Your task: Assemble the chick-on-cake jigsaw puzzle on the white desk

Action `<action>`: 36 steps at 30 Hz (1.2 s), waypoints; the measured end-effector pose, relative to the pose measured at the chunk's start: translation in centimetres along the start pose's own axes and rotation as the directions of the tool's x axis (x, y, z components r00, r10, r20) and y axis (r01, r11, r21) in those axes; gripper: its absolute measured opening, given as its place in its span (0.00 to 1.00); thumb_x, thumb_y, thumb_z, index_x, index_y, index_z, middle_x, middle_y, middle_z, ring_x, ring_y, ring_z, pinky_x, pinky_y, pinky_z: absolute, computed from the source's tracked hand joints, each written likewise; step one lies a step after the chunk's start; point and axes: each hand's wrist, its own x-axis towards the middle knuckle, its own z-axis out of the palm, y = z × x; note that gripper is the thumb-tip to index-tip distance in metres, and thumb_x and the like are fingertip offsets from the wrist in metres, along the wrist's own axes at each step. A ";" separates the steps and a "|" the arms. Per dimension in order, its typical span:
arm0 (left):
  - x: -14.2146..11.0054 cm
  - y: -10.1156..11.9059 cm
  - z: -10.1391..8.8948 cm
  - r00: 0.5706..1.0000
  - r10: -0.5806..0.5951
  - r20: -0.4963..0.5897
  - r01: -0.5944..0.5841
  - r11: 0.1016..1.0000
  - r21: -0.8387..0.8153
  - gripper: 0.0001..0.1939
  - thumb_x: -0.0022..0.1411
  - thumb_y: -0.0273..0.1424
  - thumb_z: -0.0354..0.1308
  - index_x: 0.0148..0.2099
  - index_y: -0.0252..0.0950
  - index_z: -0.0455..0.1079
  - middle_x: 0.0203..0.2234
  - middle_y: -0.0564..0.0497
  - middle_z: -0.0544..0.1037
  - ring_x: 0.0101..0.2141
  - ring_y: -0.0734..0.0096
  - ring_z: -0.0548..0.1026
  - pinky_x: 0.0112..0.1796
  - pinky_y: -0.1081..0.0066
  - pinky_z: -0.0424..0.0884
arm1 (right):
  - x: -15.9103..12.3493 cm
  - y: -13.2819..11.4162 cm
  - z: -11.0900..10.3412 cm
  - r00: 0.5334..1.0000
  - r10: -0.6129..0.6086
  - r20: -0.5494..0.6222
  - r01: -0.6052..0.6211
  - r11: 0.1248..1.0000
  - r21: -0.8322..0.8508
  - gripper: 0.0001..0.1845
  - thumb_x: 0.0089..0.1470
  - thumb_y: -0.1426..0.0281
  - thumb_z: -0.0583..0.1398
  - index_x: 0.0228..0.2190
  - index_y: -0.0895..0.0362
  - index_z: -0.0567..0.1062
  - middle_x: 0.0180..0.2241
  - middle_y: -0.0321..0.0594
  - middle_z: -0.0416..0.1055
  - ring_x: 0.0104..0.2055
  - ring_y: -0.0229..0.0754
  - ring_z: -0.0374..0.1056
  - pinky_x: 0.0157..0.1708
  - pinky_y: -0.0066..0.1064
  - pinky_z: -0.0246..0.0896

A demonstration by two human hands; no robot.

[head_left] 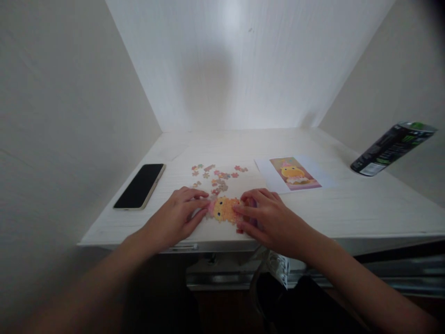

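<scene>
A partly joined jigsaw puzzle (225, 209) lies near the table's front edge, showing a yellow figure with two dark eyes and a pink part at its left end. My left hand (184, 211) pinches that pink end between thumb and fingers. Over the opposite end, my right hand (262, 214) has its fingers curled round the joined pieces and covers part of them. Just beyond the puzzle, several loose jigsaw pieces (220, 176) are scattered. A reference picture (292, 174) of the yellow figure, printed on white paper, lies flat past my right hand.
A phone (141, 186) with a dark screen lies to the left on the white table (215, 144). At the right stands a black and green drink can (391, 148). White panels (239, 69) enclose the table at the back and sides. A shoe (278, 266) shows below the front edge.
</scene>
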 end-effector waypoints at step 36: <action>10.4 -9.8 -2.7 0.948 -0.052 0.314 0.064 0.998 -0.026 0.12 0.60 0.34 0.60 0.45 0.38 0.76 0.31 0.50 0.76 0.29 0.72 0.71 0.32 0.72 0.64 | 9.3 2.0 0.7 0.993 0.039 -0.107 -0.041 0.999 -0.017 0.13 0.62 0.70 0.56 0.45 0.55 0.78 0.45 0.49 0.68 0.46 0.50 0.66 0.48 0.48 0.65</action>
